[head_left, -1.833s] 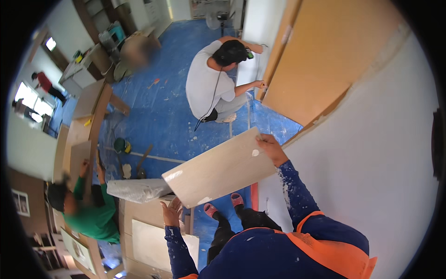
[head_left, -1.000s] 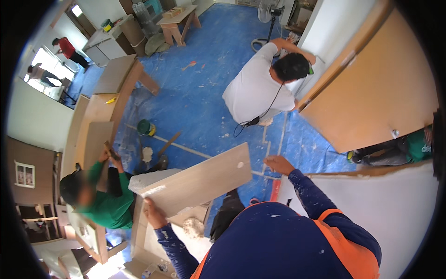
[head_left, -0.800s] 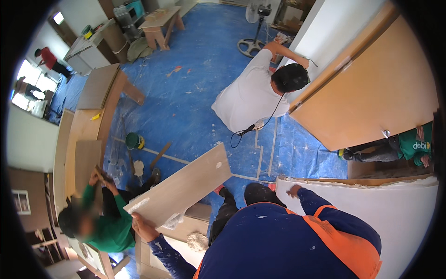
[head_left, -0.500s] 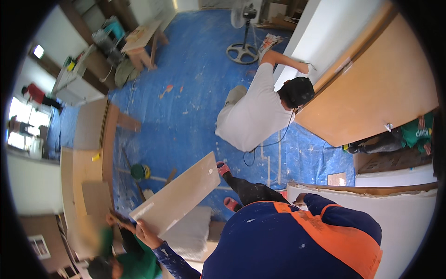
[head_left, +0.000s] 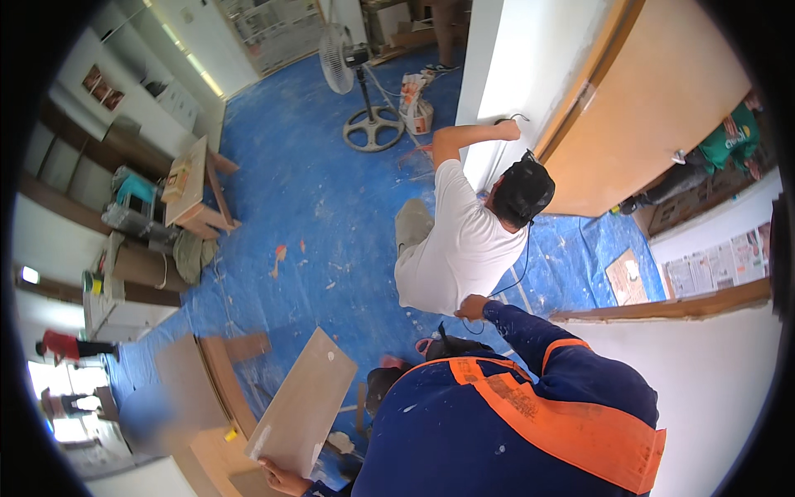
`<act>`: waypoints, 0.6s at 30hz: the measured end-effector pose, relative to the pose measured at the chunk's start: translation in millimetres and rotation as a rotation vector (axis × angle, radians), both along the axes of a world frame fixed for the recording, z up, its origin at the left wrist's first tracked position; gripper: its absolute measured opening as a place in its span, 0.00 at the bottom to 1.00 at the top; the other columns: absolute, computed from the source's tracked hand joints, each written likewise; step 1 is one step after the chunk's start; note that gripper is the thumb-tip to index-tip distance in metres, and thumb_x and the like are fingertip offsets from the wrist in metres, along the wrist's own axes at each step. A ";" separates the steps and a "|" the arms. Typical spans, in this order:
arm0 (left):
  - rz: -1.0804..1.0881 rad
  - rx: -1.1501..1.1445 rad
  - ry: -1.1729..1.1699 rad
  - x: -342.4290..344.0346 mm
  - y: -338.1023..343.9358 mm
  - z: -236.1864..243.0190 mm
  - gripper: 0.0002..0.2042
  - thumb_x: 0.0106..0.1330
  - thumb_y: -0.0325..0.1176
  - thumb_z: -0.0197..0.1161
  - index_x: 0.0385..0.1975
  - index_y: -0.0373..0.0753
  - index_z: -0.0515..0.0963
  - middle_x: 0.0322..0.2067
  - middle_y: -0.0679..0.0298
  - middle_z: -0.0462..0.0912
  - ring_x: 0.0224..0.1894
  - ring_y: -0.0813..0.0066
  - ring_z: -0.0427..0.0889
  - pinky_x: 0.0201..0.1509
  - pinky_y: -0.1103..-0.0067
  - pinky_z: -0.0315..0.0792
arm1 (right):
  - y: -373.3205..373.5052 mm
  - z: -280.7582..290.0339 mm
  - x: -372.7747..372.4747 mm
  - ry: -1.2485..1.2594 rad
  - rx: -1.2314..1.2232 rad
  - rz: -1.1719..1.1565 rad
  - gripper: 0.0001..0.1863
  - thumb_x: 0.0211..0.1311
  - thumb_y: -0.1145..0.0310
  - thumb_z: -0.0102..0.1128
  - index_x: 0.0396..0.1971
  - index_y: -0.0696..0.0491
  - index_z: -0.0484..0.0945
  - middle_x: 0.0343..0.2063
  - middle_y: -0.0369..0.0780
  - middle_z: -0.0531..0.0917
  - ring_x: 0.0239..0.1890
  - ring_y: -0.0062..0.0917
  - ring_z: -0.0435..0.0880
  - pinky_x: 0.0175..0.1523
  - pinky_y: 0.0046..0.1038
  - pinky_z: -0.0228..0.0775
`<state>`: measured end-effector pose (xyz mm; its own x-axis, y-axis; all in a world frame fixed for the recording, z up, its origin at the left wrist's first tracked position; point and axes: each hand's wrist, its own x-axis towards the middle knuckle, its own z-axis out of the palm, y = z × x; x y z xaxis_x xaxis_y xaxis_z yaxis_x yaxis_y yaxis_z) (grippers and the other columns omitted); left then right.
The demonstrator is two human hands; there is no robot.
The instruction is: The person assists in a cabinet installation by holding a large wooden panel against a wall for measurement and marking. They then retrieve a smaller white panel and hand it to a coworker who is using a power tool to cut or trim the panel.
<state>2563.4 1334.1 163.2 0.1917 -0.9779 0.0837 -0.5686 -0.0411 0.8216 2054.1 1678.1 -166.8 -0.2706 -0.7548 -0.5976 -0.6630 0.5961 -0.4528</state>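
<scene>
At the lower left, my left hand (head_left: 283, 474) grips the bottom end of a thin beige board (head_left: 302, 398), which slants up and away, with pale patches on its face. My right hand (head_left: 472, 306) is raised at the centre right with its fingers curled; whether they hold anything is hidden. It is just beside the lower back of a co-worker (head_left: 455, 257) in a white T-shirt and black cap, who is low on the blue floor sheet (head_left: 290, 190) with one arm reaching to a white wall. A black cord hangs near my right hand.
A standing fan (head_left: 373, 128), a sack (head_left: 416, 103) and a wooden bench (head_left: 199, 186) stand farther off. A wooden worktable (head_left: 236, 398) is at lower left. A wooden door (head_left: 638, 141) is at right, with a person in green (head_left: 725, 137) beyond. Other people are at far left.
My right hand let go of the board earlier and has now risen toward the co-worker's back. My left hand and board have swung downward in view, and the view has turned.
</scene>
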 end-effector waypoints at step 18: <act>-0.659 0.026 0.054 -336.7 -428.2 -35.9 0.32 0.76 0.55 0.52 0.45 0.22 0.79 0.40 0.49 0.83 0.39 0.63 0.81 0.45 0.69 0.76 | -279.1 140.2 -18.9 -0.505 -0.190 -1.095 0.21 0.65 0.48 0.61 0.30 0.53 0.84 0.18 0.34 0.80 0.17 0.21 0.76 0.21 0.27 0.65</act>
